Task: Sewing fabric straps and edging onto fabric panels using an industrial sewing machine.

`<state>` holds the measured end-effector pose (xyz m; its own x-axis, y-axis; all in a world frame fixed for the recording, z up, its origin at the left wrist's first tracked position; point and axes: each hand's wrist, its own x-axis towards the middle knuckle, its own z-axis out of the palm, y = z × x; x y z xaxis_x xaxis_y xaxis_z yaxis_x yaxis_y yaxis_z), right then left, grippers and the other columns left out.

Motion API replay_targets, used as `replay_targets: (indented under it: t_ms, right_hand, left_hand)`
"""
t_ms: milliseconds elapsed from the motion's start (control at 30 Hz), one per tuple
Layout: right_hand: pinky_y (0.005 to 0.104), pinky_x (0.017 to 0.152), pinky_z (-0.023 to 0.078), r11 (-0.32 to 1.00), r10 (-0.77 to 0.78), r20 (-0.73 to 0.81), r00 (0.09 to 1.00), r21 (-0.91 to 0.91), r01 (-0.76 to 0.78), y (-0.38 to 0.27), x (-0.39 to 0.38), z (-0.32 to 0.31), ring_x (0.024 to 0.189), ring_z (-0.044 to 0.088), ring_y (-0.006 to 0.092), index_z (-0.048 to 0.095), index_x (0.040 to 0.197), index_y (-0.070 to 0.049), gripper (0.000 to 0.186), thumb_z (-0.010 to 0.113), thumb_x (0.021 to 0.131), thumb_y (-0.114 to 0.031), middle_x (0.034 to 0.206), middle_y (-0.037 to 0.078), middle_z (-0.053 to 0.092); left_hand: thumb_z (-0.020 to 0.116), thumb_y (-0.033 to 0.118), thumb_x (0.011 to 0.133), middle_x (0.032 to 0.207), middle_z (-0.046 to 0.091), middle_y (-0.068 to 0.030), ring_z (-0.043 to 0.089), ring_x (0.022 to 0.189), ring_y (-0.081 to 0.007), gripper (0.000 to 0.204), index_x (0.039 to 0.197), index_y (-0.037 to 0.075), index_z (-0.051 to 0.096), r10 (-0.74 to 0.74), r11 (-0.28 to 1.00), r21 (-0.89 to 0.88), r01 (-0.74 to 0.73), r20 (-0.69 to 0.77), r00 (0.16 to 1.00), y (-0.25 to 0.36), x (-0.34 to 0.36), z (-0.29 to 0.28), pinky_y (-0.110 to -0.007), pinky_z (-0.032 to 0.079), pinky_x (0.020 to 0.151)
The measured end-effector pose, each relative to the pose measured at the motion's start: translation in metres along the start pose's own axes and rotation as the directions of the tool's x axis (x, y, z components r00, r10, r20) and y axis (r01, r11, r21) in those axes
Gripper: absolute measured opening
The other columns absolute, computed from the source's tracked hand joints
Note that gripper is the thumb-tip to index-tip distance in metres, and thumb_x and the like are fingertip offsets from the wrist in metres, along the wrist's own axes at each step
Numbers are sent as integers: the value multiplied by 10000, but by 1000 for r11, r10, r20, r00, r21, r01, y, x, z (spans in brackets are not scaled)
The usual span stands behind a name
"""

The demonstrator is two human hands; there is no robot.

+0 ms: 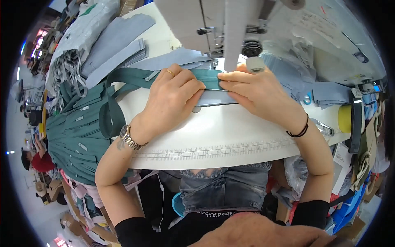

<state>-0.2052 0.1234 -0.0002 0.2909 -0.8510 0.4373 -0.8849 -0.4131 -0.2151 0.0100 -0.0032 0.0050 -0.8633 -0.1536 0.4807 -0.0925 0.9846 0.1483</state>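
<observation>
A green zipper strip (pixel 207 77) with a silver pull tab (pixel 152 75) lies across the white sewing table, under the head of the sewing machine (pixel 197 24). My left hand (pixel 172 96) is closed, its curled fingers gripping the strip's near edge. Further right, my right hand (pixel 259 88) has its fingers pressed together on the strip's end, close to the needle area; its thumb is mostly hidden. Below the zipper, a light grey-blue strip (pixel 216 98) shows between my hands. The zipper's loose end loops down at the left.
A pile of green zippers (pixel 78 136) hangs over the left edge. Grey fabric pieces (pixel 123 41) and a white plastic bag (pixel 92 24) lie at the back left. More grey fabric (pixel 329 94), a yellow roll (pixel 344 118) and metal snips (pixel 323 127) are on the right.
</observation>
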Motion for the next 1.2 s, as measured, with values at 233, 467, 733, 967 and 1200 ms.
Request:
replay_targets:
  t_ms: [233,467,733,967,1200]
  right_hand:
    - [334,824,547,997,10,43,999,75,-13,0,5,-4,966,703,232,743,1048,-59,203,720,852,-108,1175,50,713]
    - [328,787,559,992,14,72,997,127,-24,3,2,-6,1060,682,231,728,1075,-44,252,711,824,-54,1215,46,694]
    - [338,790,572,989,25,64,998,147,-34,2,3,-5,1079,669,241,728,1070,-40,259,682,818,4,1188,45,700]
    - [340,791,575,985,45,72,996,166,-56,-3,6,-11,1064,668,256,734,1043,-25,211,693,836,-18,1162,60,705]
    - [334,792,573,992,8,20,1000,125,-11,3,5,-3,1055,678,247,743,1044,-46,198,700,851,-59,1165,51,708]
  left_hand:
    - [782,82,744,830,631,-42,572,821,-256,136,839,64,686,11,997,-73,-16,-79,997,11,13,8,-368,470,756]
    - [777,131,744,771,605,-29,561,807,-242,142,765,85,644,-61,997,-59,59,-25,998,-2,4,-1,-363,440,772]
    - [753,104,758,802,602,-23,559,800,-234,123,821,83,650,30,999,14,-29,-88,996,2,7,10,-351,435,757]
    - [752,80,766,802,607,-25,560,801,-230,98,802,69,662,41,998,-50,-48,-117,992,1,8,14,-351,437,741]
    - [754,76,773,810,617,-27,565,804,-228,90,808,64,672,29,997,-67,-37,-112,993,3,10,12,-354,437,743]
